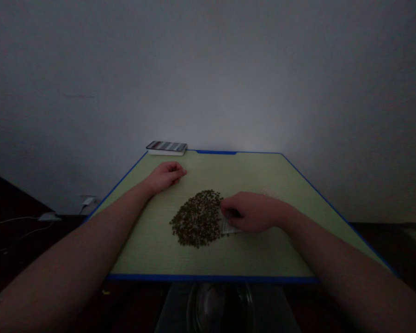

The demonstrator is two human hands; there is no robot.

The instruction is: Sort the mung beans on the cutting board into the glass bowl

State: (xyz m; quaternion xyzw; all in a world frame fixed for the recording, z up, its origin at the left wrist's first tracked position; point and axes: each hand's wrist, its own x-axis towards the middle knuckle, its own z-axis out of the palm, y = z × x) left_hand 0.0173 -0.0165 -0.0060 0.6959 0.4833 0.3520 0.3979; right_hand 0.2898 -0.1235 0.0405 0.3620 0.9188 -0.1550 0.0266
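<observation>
A heap of small dark green beans [198, 218] lies in the middle of a pale green table [208, 259] with a blue rim. My right hand [253, 212] rests at the heap's right edge, fingers curled over a small whitish card or packet [229, 227] that touches the beans. My left hand [166, 175] lies on the table at the far left, fingers loosely curled, apart from the heap, with nothing visible in it.
A phone [167, 147] lies on a white block at the table's far left corner, by the grey wall. A clear glass bowl [220, 305] sits below the table's near edge. Cables and a charger [48, 216] lie on the dark floor at left.
</observation>
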